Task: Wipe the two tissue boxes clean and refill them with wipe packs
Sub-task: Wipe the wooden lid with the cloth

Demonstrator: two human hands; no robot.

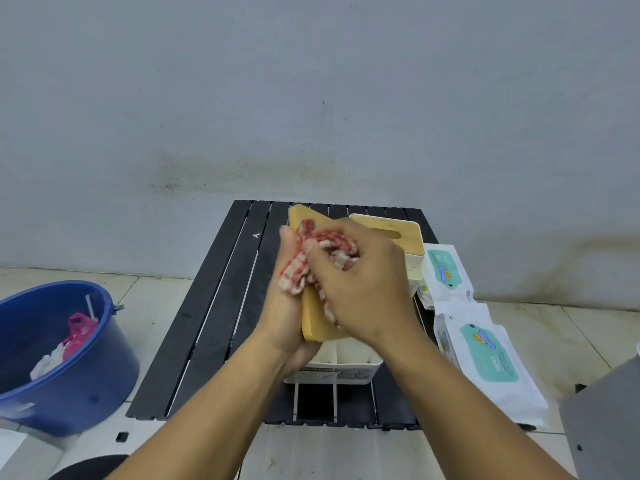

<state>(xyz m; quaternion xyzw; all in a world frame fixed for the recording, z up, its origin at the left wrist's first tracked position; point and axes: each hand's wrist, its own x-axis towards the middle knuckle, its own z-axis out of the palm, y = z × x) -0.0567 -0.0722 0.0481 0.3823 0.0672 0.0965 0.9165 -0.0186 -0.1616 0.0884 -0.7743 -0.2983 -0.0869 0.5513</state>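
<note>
Over slatted table (221, 306), left hand (287, 306) holds lid (315, 327), right hand (360, 285) clutches cloth (294, 275).

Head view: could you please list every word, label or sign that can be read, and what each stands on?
"WIPES": on the teal label of the near wipe pack.
Smaller print beside it: too blurred to read.
Far wipe pack, teal label: print too small to read.
Open white box, strip on its front rim: blurred, unreadable.
Black table: a small white mark, not legible as text.
</note>
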